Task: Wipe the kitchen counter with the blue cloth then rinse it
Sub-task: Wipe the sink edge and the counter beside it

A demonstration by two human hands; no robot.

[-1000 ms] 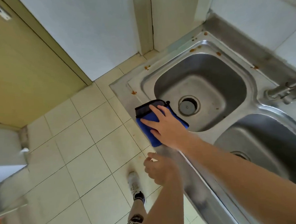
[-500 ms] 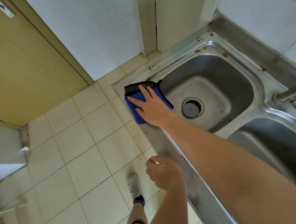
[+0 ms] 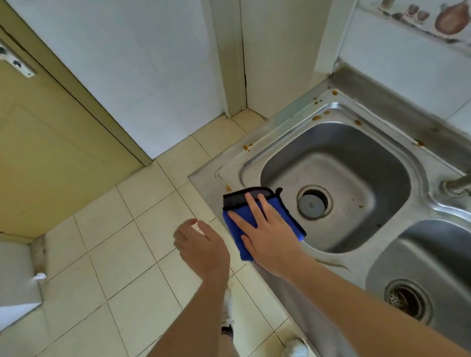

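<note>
A folded blue cloth [image 3: 236, 234] with a black trim lies on the front left rim of the steel counter [image 3: 207, 177], beside the left sink basin [image 3: 336, 189]. My right hand [image 3: 267, 231] presses flat on the cloth with straight, spread fingers. My left hand [image 3: 201, 247] hovers over the floor to the left of the counter edge, fingers relaxed and holding nothing. Brown spots [image 3: 247, 147] dot the counter rim around the basin.
A second basin [image 3: 441, 282] with a strainer lies to the right. A metal tap [image 3: 464, 184] juts in from the right edge. A yellow door [image 3: 36, 150] and a white wall stand behind the tiled floor [image 3: 119, 266]. My shoes [image 3: 295, 350] show below.
My right hand has slid the cloth back along the front rim toward me, away from the counter's left corner. My left hand has risen and opened from a loose curl.
</note>
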